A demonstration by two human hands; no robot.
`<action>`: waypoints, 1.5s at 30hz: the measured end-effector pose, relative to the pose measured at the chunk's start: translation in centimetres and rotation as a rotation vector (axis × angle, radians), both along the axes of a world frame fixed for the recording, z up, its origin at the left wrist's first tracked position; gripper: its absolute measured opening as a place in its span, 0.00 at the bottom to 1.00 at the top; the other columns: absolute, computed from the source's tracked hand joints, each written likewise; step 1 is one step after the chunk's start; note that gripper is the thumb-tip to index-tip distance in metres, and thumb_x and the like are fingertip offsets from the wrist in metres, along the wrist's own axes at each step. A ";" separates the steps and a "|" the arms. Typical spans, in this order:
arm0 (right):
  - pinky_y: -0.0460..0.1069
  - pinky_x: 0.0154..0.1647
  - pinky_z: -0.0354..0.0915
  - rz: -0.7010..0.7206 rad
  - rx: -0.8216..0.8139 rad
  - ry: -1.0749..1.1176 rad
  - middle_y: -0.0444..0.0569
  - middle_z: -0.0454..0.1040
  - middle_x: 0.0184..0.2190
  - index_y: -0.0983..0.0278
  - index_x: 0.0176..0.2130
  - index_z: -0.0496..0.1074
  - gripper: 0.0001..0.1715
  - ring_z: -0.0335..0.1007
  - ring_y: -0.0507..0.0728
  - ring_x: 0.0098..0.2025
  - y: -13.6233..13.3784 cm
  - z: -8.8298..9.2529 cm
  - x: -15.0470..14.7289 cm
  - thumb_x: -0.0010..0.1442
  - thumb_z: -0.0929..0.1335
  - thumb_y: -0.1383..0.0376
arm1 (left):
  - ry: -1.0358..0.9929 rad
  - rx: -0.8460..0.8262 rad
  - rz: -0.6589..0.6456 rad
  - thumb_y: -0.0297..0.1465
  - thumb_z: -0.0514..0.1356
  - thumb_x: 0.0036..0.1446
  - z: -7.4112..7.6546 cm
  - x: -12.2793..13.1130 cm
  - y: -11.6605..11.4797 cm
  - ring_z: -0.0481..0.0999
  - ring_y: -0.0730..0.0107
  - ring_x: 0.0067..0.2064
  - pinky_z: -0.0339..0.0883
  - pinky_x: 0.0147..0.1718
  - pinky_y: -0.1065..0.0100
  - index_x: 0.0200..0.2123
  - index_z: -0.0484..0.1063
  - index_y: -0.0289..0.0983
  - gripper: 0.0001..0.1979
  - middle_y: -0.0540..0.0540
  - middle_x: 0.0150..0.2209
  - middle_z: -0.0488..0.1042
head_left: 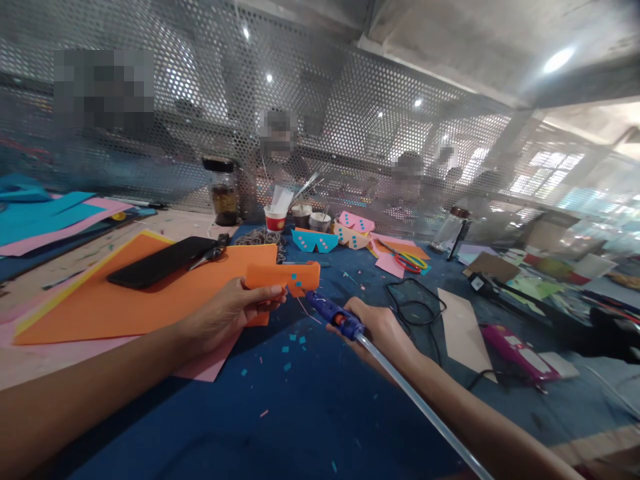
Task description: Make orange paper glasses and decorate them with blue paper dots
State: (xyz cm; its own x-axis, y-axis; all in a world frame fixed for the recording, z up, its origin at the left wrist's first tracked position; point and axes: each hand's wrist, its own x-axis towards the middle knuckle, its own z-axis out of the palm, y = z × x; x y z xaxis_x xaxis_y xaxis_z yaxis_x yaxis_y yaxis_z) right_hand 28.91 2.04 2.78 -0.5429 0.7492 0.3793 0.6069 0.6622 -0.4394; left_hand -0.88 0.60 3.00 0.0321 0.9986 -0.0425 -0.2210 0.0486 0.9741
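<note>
My left hand pinches the left end of an orange paper mask with small blue squares on it. In my right hand is a blue glue gun, with a long clear glue stick running out of its back. The gun's nozzle is at the mask's lower edge, close to a blue square; whether it touches cannot be made out. Loose blue paper squares lie on the dark blue table cover below. Finished-looking masks, one blue and others peach and pink, stand behind.
Orange sheets at left bear a black phone and small scissors. Paper cups and a jar stand by the perforated metal screen. At right are a black cable, colourful-handled scissors and a magenta device.
</note>
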 end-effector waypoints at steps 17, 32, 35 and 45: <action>0.45 0.29 0.49 0.016 -0.012 0.023 0.38 0.69 0.25 0.59 0.38 0.68 0.08 0.60 0.50 0.24 0.0 0.0 0.0 0.65 0.73 0.65 | -0.021 0.027 -0.031 0.40 0.81 0.51 -0.7 -0.4 0.6 0.81 0.63 0.43 0.74 0.45 0.67 0.37 0.89 0.40 0.14 0.43 0.39 0.85; 0.44 0.29 0.50 0.023 0.003 0.045 0.38 0.71 0.25 0.59 0.38 0.68 0.09 0.62 0.50 0.23 0.2 -0.2 -0.1 0.65 0.73 0.64 | 0.002 0.005 -0.028 0.41 0.80 0.52 -0.5 -0.3 0.4 0.80 0.63 0.43 0.73 0.42 0.67 0.38 0.89 0.41 0.13 0.44 0.39 0.85; 0.44 0.29 0.49 0.017 -0.007 0.038 0.38 0.70 0.25 0.59 0.38 0.68 0.09 0.62 0.50 0.23 0.1 0.0 -0.1 0.67 0.73 0.62 | 0.001 0.010 -0.020 0.41 0.80 0.51 -0.5 -0.2 0.4 0.80 0.62 0.44 0.74 0.45 0.65 0.38 0.89 0.41 0.14 0.43 0.40 0.86; 0.45 0.28 0.51 0.006 -0.050 0.035 0.38 0.69 0.25 0.59 0.38 0.69 0.10 0.61 0.50 0.23 -0.4 1.1 -0.1 0.67 0.73 0.61 | -0.004 0.020 -0.025 0.42 0.80 0.51 -0.9 -0.6 0.7 0.82 0.63 0.44 0.75 0.46 0.66 0.36 0.89 0.39 0.14 0.42 0.39 0.86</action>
